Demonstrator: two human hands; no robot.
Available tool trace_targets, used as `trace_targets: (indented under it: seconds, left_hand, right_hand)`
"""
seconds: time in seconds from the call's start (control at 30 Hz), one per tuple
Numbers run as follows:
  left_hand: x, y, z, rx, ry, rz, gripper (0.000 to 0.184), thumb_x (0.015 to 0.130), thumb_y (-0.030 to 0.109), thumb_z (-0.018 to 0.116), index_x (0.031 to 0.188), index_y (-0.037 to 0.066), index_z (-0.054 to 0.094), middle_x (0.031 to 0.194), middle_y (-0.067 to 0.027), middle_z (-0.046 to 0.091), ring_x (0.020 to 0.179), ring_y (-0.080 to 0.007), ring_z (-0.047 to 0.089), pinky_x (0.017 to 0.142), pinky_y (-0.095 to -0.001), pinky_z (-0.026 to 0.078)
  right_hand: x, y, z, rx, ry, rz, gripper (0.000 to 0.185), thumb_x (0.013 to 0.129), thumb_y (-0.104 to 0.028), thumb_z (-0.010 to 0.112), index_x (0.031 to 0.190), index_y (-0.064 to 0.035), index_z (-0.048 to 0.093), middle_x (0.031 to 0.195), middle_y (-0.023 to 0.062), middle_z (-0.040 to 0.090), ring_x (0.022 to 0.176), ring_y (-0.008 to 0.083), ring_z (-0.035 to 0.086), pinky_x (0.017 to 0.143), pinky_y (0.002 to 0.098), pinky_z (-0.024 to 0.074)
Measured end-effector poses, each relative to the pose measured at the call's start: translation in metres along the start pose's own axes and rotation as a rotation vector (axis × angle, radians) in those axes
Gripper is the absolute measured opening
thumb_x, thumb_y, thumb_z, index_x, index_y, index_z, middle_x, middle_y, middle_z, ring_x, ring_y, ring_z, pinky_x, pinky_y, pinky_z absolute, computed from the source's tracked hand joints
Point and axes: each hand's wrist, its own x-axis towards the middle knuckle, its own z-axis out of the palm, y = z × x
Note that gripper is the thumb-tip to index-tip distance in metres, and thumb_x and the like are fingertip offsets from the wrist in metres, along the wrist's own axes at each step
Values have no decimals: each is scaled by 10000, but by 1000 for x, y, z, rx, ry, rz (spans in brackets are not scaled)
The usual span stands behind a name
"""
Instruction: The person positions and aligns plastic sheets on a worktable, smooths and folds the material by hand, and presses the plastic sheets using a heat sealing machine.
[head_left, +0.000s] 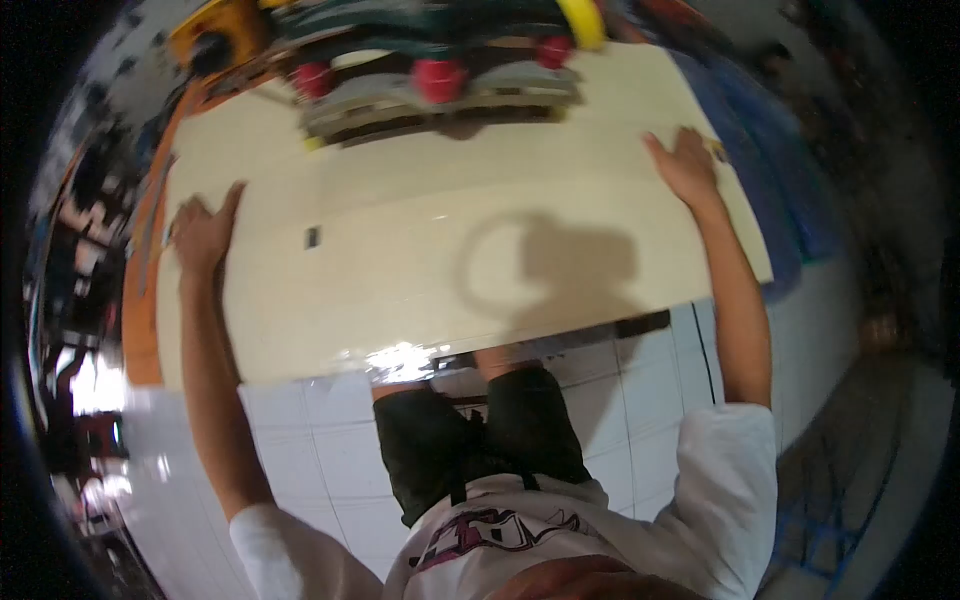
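A wide cream-coloured board (400, 270) spreads in front of me, glossy along its near edge. My left hand (203, 235) rests on its left edge, palm down, the thumb spread toward the middle and the other fingers partly curled at the rim. Over on the right edge lies my right hand (688, 168), its thumb also apart from the fingers. Both hands touch the board, and I see no separate object in either. A small dark rectangular mark (313, 237) shows on the board's left half. The undersides of the board's edges are hidden.
Across the far side stands a dark green machine head (390, 30) with red knobs (440, 80) above the board. An orange frame (143, 330) runs along the left, and a blue surface (765, 170) lies beyond the right edge. White floor tiles (640, 390) show below.
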Motion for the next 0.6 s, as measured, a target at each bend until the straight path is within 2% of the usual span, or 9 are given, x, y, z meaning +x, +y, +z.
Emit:
trace_targets:
  seconds: [0.03, 0.07, 0.13, 0.17, 0.2, 0.27, 0.43, 0.5, 0.6]
  left_hand:
    - [-4, 6, -8, -20, 36, -4, 1062, 768, 829, 454, 1243, -118, 524, 1330, -319, 483, 1301, -413, 420, 1092, -456, 319]
    - [-2, 8, -6, -37, 66, 3, 1019, 765, 812, 492, 1159, -124, 572, 1216, -309, 561, 1210, -418, 500, 1037, -464, 375]
    - [-5, 6, 1, -27, 120, 29, 1054, 756, 820, 486, 1192, -137, 553, 1301, -328, 508, 1267, -430, 455, 1071, -482, 343]
    - [-17, 13, -13, -69, 49, 1, 1097, 744, 834, 478, 1256, -136, 510, 1366, -328, 455, 1315, -426, 410, 1103, -489, 303]
    - [-17, 9, -2, -37, 88, 7, 1160, 734, 860, 441, 1342, -127, 431, 1424, -325, 391, 1363, -415, 350, 1132, -483, 256]
    - [-31, 10, -3, -35, 19, -31, 1220, 736, 898, 339, 1447, -92, 290, 1509, -314, 247, 1440, -401, 200, 1166, -470, 158]
    - [-14, 10, -1, -40, -1, -45, 1216, 731, 899, 346, 1452, -78, 292, 1518, -302, 241, 1443, -416, 181, 1167, -490, 135]
    - [-16, 10, 2, -18, 72, -30, 1175, 752, 885, 356, 1427, -77, 338, 1490, -322, 279, 1424, -423, 232, 1155, -512, 188]
    - [-17, 6, 3, -31, 82, -15, 1175, 753, 882, 362, 1422, -83, 341, 1488, -327, 279, 1423, -429, 229, 1156, -518, 179]
  right_hand:
    - [-3, 1, 7, 59, 86, 2, 1002, 886, -708, 399, 1420, 134, 299, 1500, 309, 276, 1436, 381, 222, 1183, 412, 160]
    - [-3, 4, 4, 73, 64, 6, 999, 888, -707, 399, 1429, 126, 289, 1508, 301, 265, 1440, 375, 213, 1185, 410, 152]
    - [-5, 11, -1, 100, 20, 15, 995, 891, -706, 398, 1445, 110, 269, 1525, 285, 243, 1449, 361, 194, 1188, 407, 137]
    - [-4, 18, 1, 86, 10, 12, 993, 895, -708, 382, 1448, 109, 266, 1530, 284, 232, 1454, 354, 180, 1189, 406, 131]
    - [-6, 19, -1, 60, -22, 4, 991, 901, -712, 359, 1451, 107, 261, 1533, 282, 226, 1454, 359, 175, 1190, 408, 121]
    - [-14, 21, -5, 69, -53, 18, 1004, 898, -728, 341, 1460, 99, 248, 1548, 272, 190, 1461, 358, 149, 1189, 435, 104]
    - [-3, -6, -10, 64, -78, 64, 991, 902, -722, 330, 1478, 76, 218, 1560, 259, 163, 1468, 345, 125, 1191, 433, 99]
    - [-3, 0, -9, 58, -72, 55, 987, 902, -719, 333, 1478, 74, 223, 1559, 262, 161, 1469, 348, 120, 1190, 438, 97]
    - [-11, -2, -13, 43, -75, 32, 1000, 896, -732, 320, 1477, 75, 224, 1559, 264, 157, 1469, 353, 118, 1191, 437, 93]
